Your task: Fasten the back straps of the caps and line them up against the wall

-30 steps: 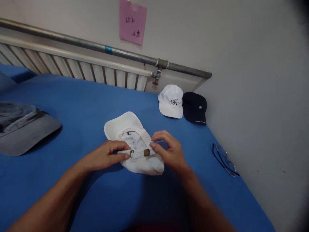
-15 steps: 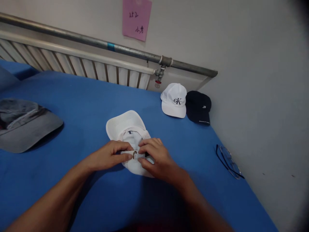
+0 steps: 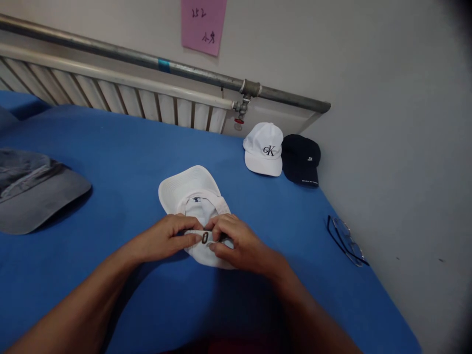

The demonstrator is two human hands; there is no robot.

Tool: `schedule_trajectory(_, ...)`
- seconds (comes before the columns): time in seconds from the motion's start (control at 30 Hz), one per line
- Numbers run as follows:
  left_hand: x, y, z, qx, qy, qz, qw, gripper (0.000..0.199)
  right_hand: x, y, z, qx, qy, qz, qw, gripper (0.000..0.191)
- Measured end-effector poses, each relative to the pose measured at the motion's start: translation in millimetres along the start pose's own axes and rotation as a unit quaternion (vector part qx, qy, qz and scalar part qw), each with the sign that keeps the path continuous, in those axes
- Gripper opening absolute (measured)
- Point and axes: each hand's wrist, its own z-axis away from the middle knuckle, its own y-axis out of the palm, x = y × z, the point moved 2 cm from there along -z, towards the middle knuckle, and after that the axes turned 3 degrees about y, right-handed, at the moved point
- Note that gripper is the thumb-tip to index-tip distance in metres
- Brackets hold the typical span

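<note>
A white baseball cap (image 3: 191,183) lies upside down on the blue sheet, brim pointing away and to the left, its inside showing. At its back is the adjusting strap with a small brass-coloured buckle (image 3: 205,238). My left hand (image 3: 171,237) pinches the strap just left of the buckle, thumb below and fingers above. On the other side, my right hand (image 3: 236,241) has its fingers bent around the strap at the right of the buckle, and the fingers partly hide that end.
Beyond the hands, a white cap with black letters (image 3: 263,150) sits beside a black cap (image 3: 301,161). Glasses (image 3: 346,240) lie near the right edge of the blue sheet (image 3: 121,147). A grey cap (image 3: 40,196) is at left; a radiator (image 3: 129,101) runs behind.
My right hand's fingers have closed in toward the buckle and curled more around the strap. My left hand keeps its pinch. The whole view has shifted slightly.
</note>
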Motion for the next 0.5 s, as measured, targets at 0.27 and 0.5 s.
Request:
schedule_trajectory(0.27, 0.8, 2.5, 1.1, 0.026, -0.042, -0.018, 0.999, 0.017, -2.2, 1.4, -0.6, 0.031, 0.004, 0.018, 0.999, 0.015)
schedule_trajectory(0.5, -4.4, -4.2, 0.3, 0.013, -0.022, 0.066, 0.997, 0.029, 5.9, -2.9, 0.1, 0.035, -0.011, -0.084, 0.996, 0.009)
